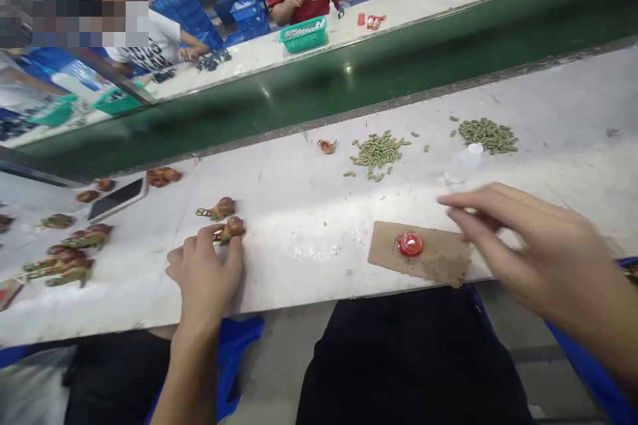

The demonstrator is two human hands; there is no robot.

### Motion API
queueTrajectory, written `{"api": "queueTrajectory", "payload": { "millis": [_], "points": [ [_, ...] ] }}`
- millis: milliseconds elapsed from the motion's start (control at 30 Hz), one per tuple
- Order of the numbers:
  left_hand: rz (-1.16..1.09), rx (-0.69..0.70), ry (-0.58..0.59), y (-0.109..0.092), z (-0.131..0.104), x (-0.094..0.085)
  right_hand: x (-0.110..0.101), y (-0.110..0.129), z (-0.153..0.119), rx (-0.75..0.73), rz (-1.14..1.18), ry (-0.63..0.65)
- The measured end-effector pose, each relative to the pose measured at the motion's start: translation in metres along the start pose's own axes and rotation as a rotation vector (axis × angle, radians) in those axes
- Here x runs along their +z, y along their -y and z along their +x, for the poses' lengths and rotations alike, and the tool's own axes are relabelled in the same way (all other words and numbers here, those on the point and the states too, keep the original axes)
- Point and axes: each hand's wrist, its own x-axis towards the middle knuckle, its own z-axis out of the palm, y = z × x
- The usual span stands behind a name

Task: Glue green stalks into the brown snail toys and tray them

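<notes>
- The small figure (233, 227) has a glossy, rounded brown part and a green part, with a dark strip bearing red and pale marks.
- It is at the counter (292, 212), just beside a similar figure (224, 207), well apart from the cardboard (441, 254).
- The left hand (205, 272) has its thumb and fingers narrowed around the small figure.
- The right hand (528, 246) is near the cardboard and the translucent bottle (464, 163); its fingers are close together but blurred, so whether they grip anything cannot be told.
- A shiny, translucent red disc (410, 245) lies on the cardboard.
- Dark lettering on a person's white shirt (144, 46) is too blurred to read.
</notes>
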Motion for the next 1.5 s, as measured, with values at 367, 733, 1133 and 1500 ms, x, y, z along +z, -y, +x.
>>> {"api": "queueTrajectory", "payload": {
  "millis": [367,733,1133,1500],
  "points": [
    [-0.410,0.352,0.205,-0.051,-0.055,0.009,0.111,0.013,0.151,0.022,-0.251,0.358],
    [-0.874,0.310,0.395,-0.089,-0.088,0.017,0.105,-0.011,0.137,-0.030,-0.211,0.391],
    [-1.307,0.137,0.631,-0.138,-0.098,0.021,0.095,-0.009,0.131,-0.023,-0.053,0.359],
    [-1.524,0.110,0.792,-0.154,-0.097,0.023,0.045,0.020,0.076,0.434,0.974,0.240]
  ]
}}
